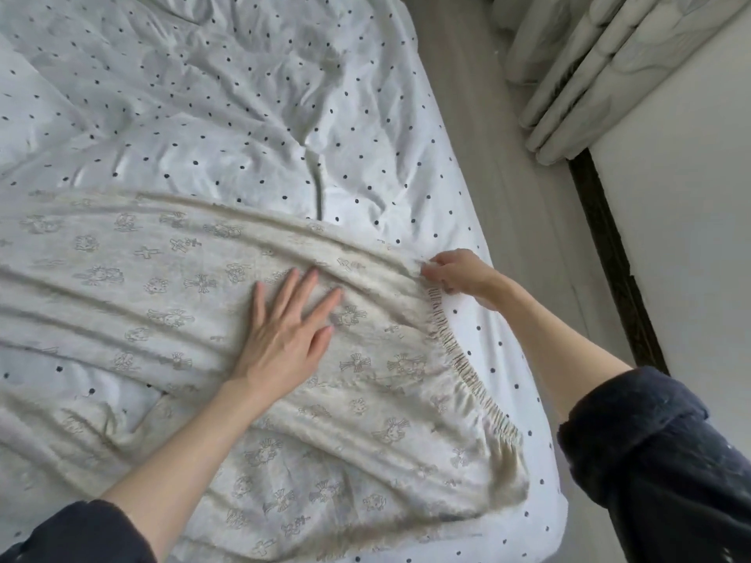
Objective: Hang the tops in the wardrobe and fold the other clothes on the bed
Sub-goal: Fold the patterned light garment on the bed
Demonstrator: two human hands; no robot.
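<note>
Beige patterned trousers (170,302) with an elastic waistband (459,351) lie spread across the bed (227,107), waistband toward the right edge. My left hand (284,331) presses flat on the fabric near the middle, fingers straight and spread. My right hand (455,274) pinches the far corner of the waistband, fingers curled round the cloth. Long folds run through the fabric from that corner to the left.
The bed has a white duvet with dark dots, rumpled at the far side. Its right edge (528,359) drops to a pale floor strip (508,136). Curtains (601,63) hang at the top right beside a white wall with a dark skirting (609,253).
</note>
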